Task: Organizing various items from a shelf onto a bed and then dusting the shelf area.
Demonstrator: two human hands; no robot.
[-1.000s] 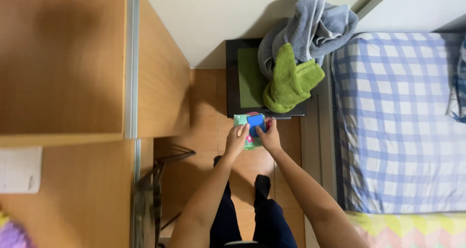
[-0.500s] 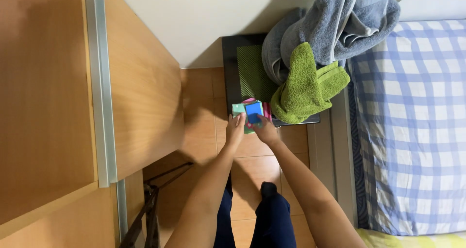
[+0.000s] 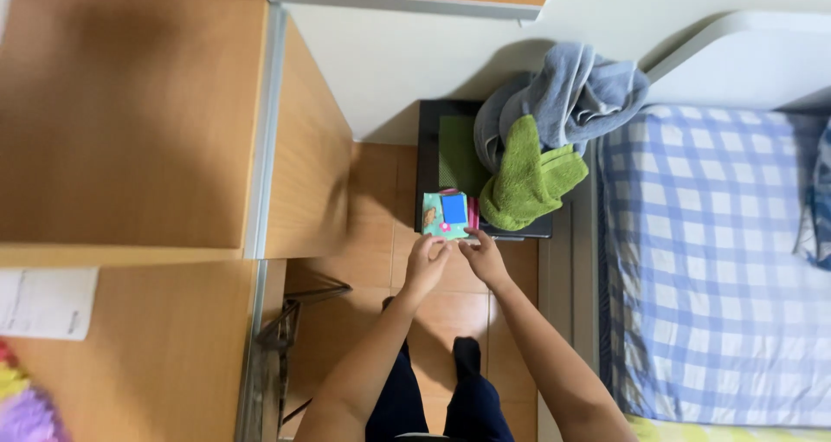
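- Both hands meet at the lower edge of one small colourful box (image 3: 447, 214): left hand (image 3: 426, 266) with fingers curled up to its bottom left corner, right hand (image 3: 481, 258) with fingertips at its bottom right corner. Whether the fingers pinch the box or merely touch it cannot be told.
- Small colourful box, one: teal face with a blue rectangle and a pink edge, resting at the front edge of the dark stool, just left of the green towel.
- Dark stool (image 3: 430, 139), one: black frame, green mat on top, standing on the floor against the white wall and close beside the bed.
- Green towel (image 3: 529, 178), one: crumpled, lying on the right part of the stool, touching the box's right side and overhanging toward the bed.
- Grey towel (image 3: 563, 96), one: bunched above and behind the green towel, partly covering the stool's rear corner.
- Bed (image 3: 710, 260), one: blue-and-white checked sheet, filling the right of the view, with a white frame at its head.
- Wooden cabinet (image 3: 130, 113), one: large, left of the stool, its side panel bordering the floor space.
- Sheet of paper (image 3: 48, 302), one: white, lying on the wooden surface at lower left.
- Legs, two, in dark trousers and dark socks, standing on the tiled floor (image 3: 372, 191) below the hands.
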